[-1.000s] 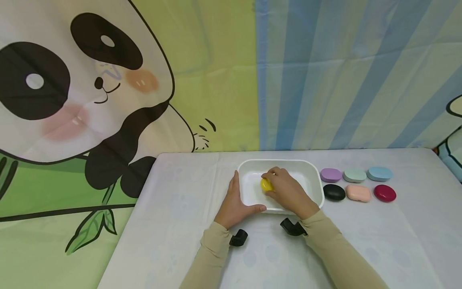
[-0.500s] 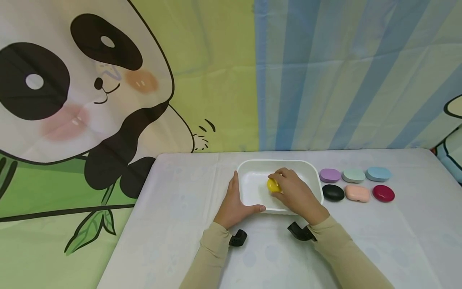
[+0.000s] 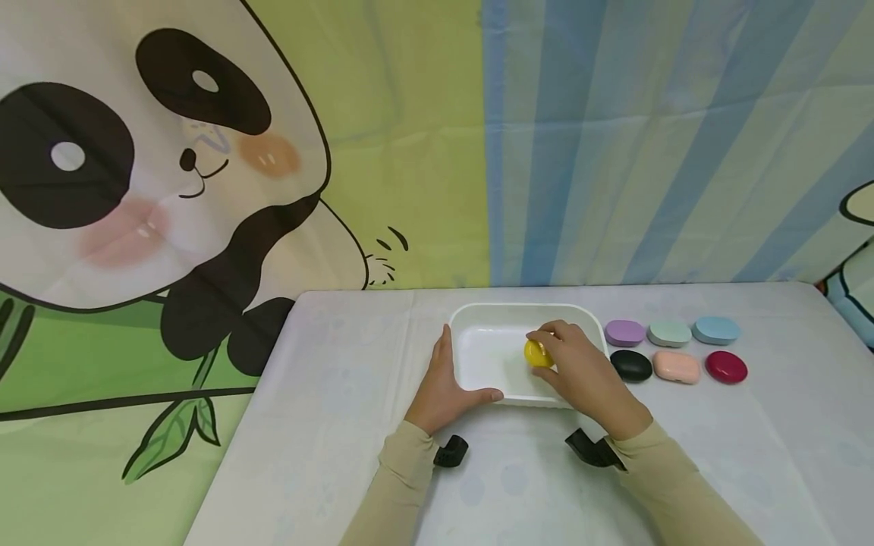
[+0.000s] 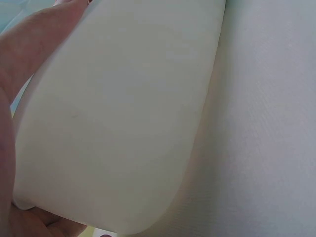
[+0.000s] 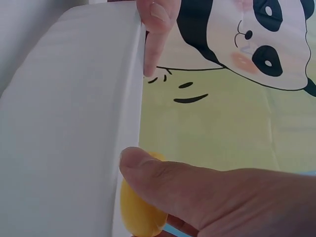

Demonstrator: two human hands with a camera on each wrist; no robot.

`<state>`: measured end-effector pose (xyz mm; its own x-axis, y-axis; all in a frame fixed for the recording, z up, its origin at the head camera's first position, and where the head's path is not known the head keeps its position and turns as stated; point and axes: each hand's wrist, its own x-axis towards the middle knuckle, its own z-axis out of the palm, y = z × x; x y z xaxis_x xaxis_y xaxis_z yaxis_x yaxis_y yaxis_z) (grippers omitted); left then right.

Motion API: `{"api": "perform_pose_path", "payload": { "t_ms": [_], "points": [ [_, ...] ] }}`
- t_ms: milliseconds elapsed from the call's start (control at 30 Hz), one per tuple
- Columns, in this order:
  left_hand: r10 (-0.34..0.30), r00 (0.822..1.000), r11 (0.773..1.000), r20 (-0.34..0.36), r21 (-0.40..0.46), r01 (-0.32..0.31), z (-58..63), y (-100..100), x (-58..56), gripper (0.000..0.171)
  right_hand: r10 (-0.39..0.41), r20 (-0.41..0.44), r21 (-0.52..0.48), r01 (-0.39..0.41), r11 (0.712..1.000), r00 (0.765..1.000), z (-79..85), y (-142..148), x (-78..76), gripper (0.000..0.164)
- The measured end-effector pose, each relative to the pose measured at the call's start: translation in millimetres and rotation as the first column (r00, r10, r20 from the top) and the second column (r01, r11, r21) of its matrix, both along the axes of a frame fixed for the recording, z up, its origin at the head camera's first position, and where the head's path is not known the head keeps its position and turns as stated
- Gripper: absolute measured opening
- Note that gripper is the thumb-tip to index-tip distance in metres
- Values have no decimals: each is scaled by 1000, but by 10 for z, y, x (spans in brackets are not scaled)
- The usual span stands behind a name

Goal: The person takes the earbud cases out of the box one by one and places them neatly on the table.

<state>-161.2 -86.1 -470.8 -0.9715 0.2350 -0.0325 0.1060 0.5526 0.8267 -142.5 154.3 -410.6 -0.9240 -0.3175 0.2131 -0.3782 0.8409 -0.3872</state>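
A white rectangular tray (image 3: 488, 368) with rounded corners stands on the table. My left hand (image 3: 444, 387) braces its left front corner, straight fingers along the left side and the thumb stretched over the near rim. In the left wrist view, the hand (image 4: 29, 49) lies along the tray's pale outer wall (image 4: 118, 113). My right hand (image 3: 587, 371) pinches a smooth, glossy yellow oval block (image 3: 537, 353) inside the tray, towards its right half. The right wrist view has the thumb (image 5: 163, 177) across the yellow block (image 5: 140, 212), close by the tray rim; part of the block is hidden.
Right of the tray, similar blocks stand in two rows: purple (image 3: 624, 333), mint (image 3: 670, 333) and blue (image 3: 716, 330) behind, black (image 3: 631, 365), pink (image 3: 677, 367) and red (image 3: 727, 367) in front. A panda-printed cloth (image 3: 423, 152) hangs behind the white-covered table (image 3: 505, 493).
My right hand has moved rightward in the tray, carrying the yellow oval block from near the tray's middle to its right half. The left hand stays at the corner.
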Motion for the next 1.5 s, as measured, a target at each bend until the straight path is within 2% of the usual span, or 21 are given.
{"api": "perform_pose_path", "payload": {
  "t_ms": [367,800,967,1167,1500],
  "points": [
    [-1,1000,1000,-14,-4,1,-11,-2,-13,143,-34,-52,14,35,999,998,62,237,167,51],
    [-10,1000,1000,-12,3,10,-5,-9,18,142,-37,-144,1,38,999,989,8,492,349,56],
    [-6,1000,1000,3,16,6,-4,-15,37,141,-46,-147,5,47,999,988,-27,588,454,59],
    [-13,1000,1000,7,23,13,-24,-15,64,142,-77,-108,15,79,997,991,-66,710,562,61],
    [-2,1000,1000,8,17,2,-11,-13,35,142,-88,-122,18,91,996,989,-120,903,661,62]
  ]
}}
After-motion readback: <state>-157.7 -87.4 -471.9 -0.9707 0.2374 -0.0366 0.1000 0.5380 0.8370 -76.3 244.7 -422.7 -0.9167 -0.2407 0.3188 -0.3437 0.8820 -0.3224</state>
